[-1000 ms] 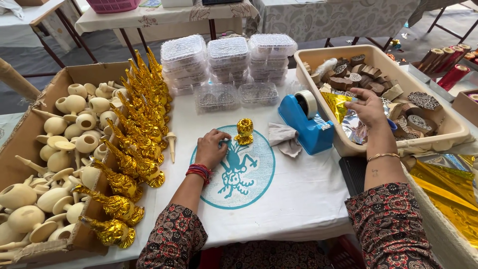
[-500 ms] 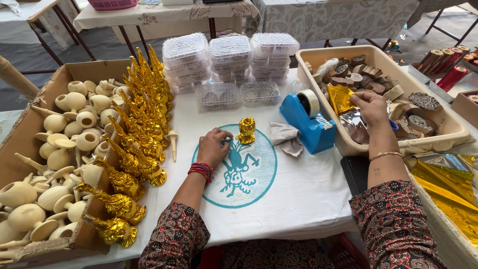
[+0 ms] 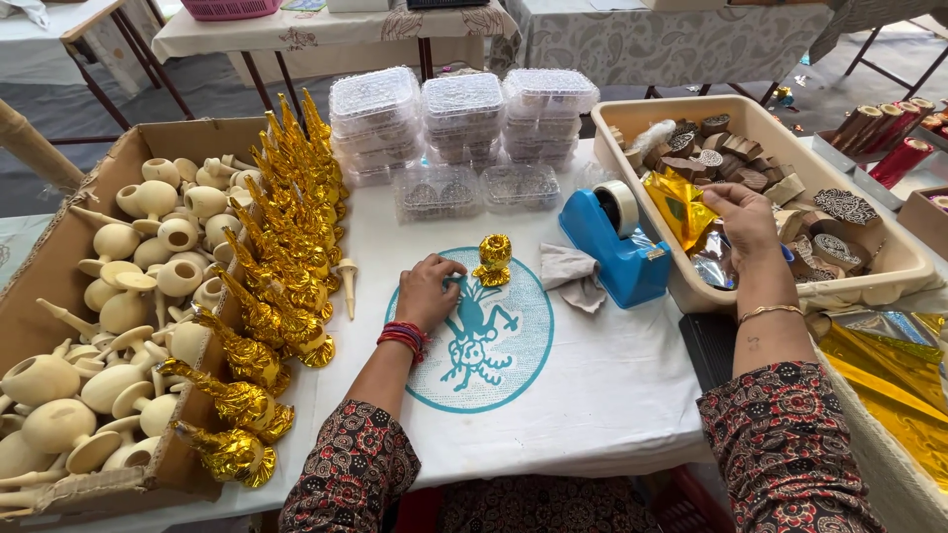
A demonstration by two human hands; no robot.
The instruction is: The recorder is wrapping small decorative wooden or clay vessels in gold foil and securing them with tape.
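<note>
Your left hand [image 3: 427,289]: rests palm down on the white cloth [image 3: 592,395], fingers loosely curled at the edge of the teal round print [image 3: 474,341]; it grips nothing.

Small gold-wrapped piece [image 3: 493,260]: stands upright on the top rim of the print, just beside your left fingertips but apart from them.

Your right hand [image 3: 741,217]: reaches into the beige tray [image 3: 889,237], fingers pinched on a sheet of gold foil [image 3: 681,205] that lies over the tray's near-left corner.

Tray contents: carved wooden blocks [image 3: 726,158] heaped at the back and right, and clear film under your palm.

Blue tape dispenser [image 3: 617,247]: on the cloth between the two hands, touching the tray's wall; a crumpled grey rag [image 3: 575,274] lies just left of it.

Cardboard box [image 3: 59,257]: at your left, filled with plain clay-coloured pots and funnels [image 3: 138,286].

Gold-wrapped cones [image 3: 281,227]: a long row set along the box's right edge, from far to near.

Clear plastic boxes [image 3: 459,109]: three stacks behind the print, two low ones in front.

Gold sheets [image 3: 889,385]: piled at the far right, near your right sleeve.
</note>
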